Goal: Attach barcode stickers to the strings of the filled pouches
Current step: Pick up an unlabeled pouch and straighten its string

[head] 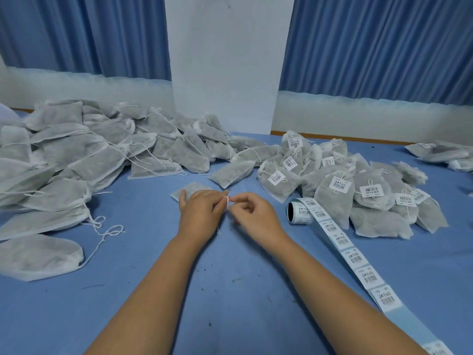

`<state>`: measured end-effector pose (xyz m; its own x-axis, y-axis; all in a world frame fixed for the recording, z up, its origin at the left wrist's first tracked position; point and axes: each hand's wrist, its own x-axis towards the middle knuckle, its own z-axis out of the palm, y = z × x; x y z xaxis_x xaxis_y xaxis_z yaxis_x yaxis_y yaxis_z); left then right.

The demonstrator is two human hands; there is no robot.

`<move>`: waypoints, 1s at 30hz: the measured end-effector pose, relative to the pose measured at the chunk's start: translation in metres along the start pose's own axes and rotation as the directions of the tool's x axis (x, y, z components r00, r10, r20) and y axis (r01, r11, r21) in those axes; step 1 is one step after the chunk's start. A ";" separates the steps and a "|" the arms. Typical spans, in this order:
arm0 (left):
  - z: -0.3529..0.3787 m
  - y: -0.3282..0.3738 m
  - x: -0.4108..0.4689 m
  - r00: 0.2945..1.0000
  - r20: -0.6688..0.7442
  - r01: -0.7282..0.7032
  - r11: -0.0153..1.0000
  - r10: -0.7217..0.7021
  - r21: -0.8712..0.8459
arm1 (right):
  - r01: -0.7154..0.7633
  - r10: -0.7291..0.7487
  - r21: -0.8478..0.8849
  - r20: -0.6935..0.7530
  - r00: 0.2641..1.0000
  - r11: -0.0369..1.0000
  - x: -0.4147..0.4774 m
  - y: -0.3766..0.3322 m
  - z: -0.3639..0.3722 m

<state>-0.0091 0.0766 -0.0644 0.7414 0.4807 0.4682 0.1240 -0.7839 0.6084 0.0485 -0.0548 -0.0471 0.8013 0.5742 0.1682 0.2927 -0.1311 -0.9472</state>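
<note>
A filled grey pouch (pixel 190 190) lies flat on the blue table (pixel 153 290) just beyond my hands, partly hidden by my left hand (pixel 201 213). Its white string (pixel 226 201) runs up between my two hands. My left hand pinches the string at its fingertips, and my right hand (pixel 256 216) pinches the same string from the right side. A loose end of string hangs below my left hand. A roll of barcode stickers (pixel 299 210) sits right of my right hand, its strip (pixel 358 262) trailing toward the near right edge.
A large heap of unlabelled pouches (pixel 76 160) with loose strings covers the left of the table. A pile of pouches with barcode stickers (pixel 358 190) lies on the right. One single pouch (pixel 231 172) lies between them. A few more pouches (pixel 445 153) sit far right.
</note>
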 end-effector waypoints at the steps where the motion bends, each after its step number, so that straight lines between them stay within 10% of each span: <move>1: -0.001 0.001 0.000 1.000 0.002 0.001 1.000 -0.001 0.002 | 0.001 -0.001 0.003 0.022 1.000 1.000 -0.003 0.001 0.000; 13: -0.008 0.012 0.000 0.983 0.161 -0.070 0.989 0.092 -0.134 | -0.358 0.262 0.193 0.396 0.880 0.913 -0.011 -0.013 -0.036; 27: -0.026 0.027 -0.004 0.978 0.210 0.079 0.926 0.000 -0.370 | -0.306 0.257 0.461 0.167 0.952 0.833 -0.007 -0.009 -0.045; 30: -0.023 0.034 -0.005 0.993 0.102 0.085 0.945 -0.056 -0.315 | -0.336 0.262 0.644 0.211 0.942 0.688 -0.009 -0.014 -0.041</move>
<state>-0.0240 0.0568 -0.0316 0.7968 0.4809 0.3657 -0.0275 -0.5758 0.8171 0.0584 -0.0912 -0.0244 0.7212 0.6768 -0.1477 -0.4036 0.2372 -0.8837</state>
